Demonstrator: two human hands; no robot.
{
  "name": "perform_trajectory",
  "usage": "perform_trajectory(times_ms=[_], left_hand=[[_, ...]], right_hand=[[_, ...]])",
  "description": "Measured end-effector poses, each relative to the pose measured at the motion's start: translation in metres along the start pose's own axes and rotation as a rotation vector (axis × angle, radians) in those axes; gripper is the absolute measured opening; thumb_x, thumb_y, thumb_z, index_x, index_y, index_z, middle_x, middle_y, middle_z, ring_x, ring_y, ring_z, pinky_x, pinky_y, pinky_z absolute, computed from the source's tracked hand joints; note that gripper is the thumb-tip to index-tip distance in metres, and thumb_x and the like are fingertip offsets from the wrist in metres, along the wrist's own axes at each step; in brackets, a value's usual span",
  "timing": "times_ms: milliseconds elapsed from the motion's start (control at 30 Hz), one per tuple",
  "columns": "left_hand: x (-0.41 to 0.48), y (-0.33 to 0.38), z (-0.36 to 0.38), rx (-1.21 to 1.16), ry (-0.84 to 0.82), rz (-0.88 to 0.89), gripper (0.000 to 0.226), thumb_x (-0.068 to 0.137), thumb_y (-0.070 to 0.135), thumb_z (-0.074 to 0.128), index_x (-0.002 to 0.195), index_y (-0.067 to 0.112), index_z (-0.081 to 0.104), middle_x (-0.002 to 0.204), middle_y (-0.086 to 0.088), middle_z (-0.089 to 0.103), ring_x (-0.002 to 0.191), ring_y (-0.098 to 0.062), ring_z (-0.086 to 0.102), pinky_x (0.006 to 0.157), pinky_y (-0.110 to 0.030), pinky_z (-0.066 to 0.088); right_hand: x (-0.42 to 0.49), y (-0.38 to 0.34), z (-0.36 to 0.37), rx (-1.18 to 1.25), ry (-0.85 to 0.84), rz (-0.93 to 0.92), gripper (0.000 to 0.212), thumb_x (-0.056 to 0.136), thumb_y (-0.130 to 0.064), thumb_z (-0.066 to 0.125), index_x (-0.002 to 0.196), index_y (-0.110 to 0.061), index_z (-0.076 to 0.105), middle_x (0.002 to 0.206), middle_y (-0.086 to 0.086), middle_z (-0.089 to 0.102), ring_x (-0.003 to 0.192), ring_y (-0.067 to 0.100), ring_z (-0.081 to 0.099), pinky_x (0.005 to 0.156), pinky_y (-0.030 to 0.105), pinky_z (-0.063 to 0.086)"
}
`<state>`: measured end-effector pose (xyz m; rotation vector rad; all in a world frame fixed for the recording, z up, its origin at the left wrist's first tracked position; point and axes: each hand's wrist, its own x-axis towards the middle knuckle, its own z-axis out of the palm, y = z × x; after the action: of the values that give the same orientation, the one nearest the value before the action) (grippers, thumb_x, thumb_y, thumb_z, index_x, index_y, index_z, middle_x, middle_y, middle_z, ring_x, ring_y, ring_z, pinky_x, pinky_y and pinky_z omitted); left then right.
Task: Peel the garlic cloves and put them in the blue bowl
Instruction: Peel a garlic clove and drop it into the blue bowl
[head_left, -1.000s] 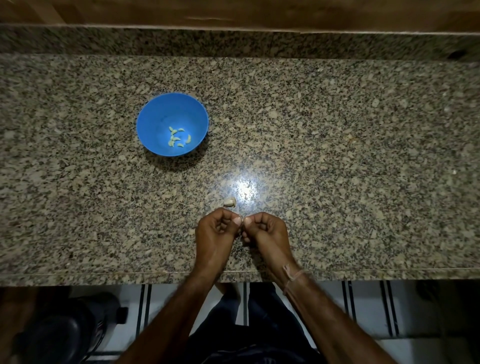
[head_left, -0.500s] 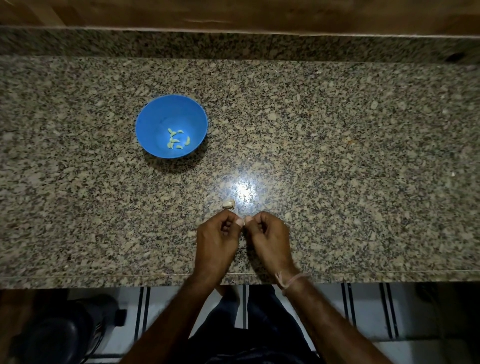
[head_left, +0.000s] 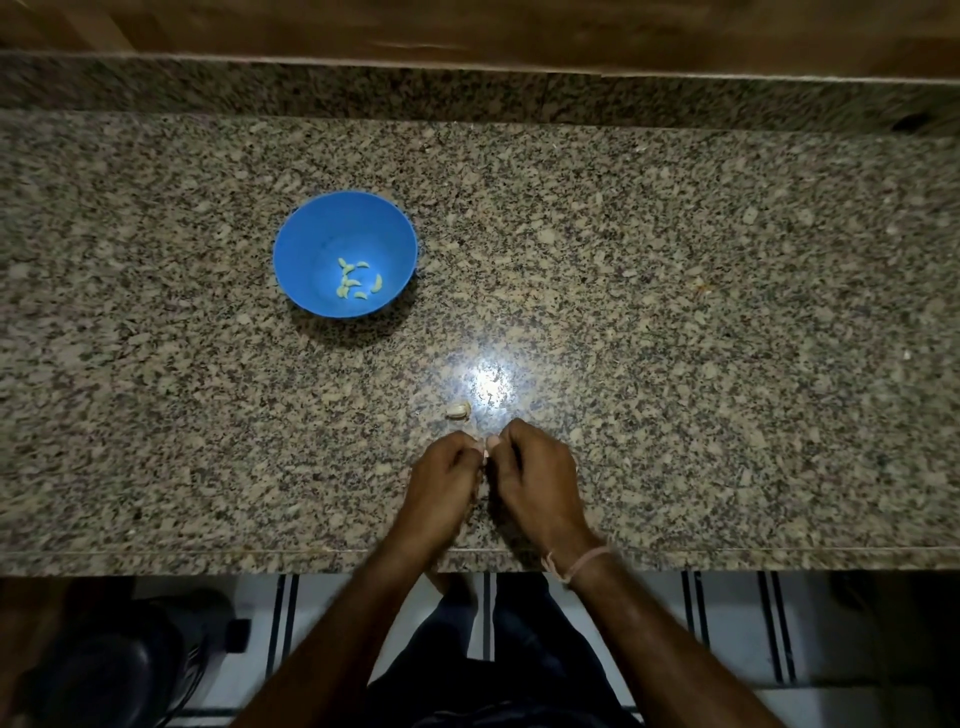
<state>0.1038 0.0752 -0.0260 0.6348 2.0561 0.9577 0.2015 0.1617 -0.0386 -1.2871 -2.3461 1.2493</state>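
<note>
My left hand (head_left: 445, 475) and my right hand (head_left: 535, 475) meet fingertip to fingertip near the counter's front edge, pinching a small garlic clove (head_left: 485, 451) between them; the fingers hide most of it. One unpeeled clove (head_left: 459, 410) lies on the granite just beyond my hands. The blue bowl (head_left: 311, 234) stands farther back to the left, with several peeled cloves (head_left: 356, 280) at its bottom.
The speckled granite counter (head_left: 727, 312) runs the full width, with a raised granite back strip and a wooden wall behind. A bright light glare (head_left: 489, 379) sits right of the loose clove. A dark round object (head_left: 114, 665) stands on the floor at lower left.
My hands stay together at the same spot, fingers shifting slightly on the clove. The view has tilted a little, so the bowl and counter appear slightly lower.
</note>
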Motion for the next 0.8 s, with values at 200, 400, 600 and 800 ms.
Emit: perform_trajectory(times_ms=[200,400,600,800], left_hand=[[-0.005,0.009,-0.007,0.025,0.119,0.124,0.02,0.105,0.023,0.055,0.087,0.016,0.061,0.072,0.004,0.063,0.063,-0.005,0.056,0.054,-0.018,0.038],[0.002,0.0,-0.013,-0.153,0.18,0.01,0.005,0.099,0.019,0.067,0.099,0.018,0.072,0.088,0.007,0.074,0.083,-0.007,0.068,0.068,-0.011,0.049],[-0.001,0.003,-0.016,-0.48,0.108,-0.102,0.007,0.098,0.011,0.068,0.102,0.009,0.073,0.091,-0.009,0.077,0.084,-0.017,0.074,0.075,-0.024,0.059],[0.005,-0.004,-0.021,-0.802,-0.039,-0.34,0.008,0.095,0.008,0.069,0.09,0.005,0.075,0.082,-0.014,0.071,0.073,-0.018,0.064,0.069,-0.029,0.054]], right_hand=[[0.003,0.0,0.002,0.588,-0.068,0.306,0.033,0.099,-0.031,0.069,0.069,-0.019,0.061,0.063,0.001,0.057,0.062,0.013,0.051,0.063,0.033,0.043],[0.005,-0.007,-0.008,0.875,-0.167,0.42,0.02,0.1,-0.008,0.067,0.097,0.012,0.07,0.081,0.018,0.073,0.07,0.02,0.065,0.075,0.036,0.056],[0.009,-0.009,-0.013,0.798,-0.183,0.405,0.013,0.1,0.0,0.062,0.099,0.008,0.072,0.082,0.021,0.072,0.074,0.025,0.065,0.076,0.038,0.057],[0.008,-0.009,-0.015,0.434,-0.18,0.178,0.012,0.097,-0.01,0.068,0.091,-0.016,0.077,0.083,0.0,0.078,0.078,0.014,0.074,0.075,0.026,0.059]])
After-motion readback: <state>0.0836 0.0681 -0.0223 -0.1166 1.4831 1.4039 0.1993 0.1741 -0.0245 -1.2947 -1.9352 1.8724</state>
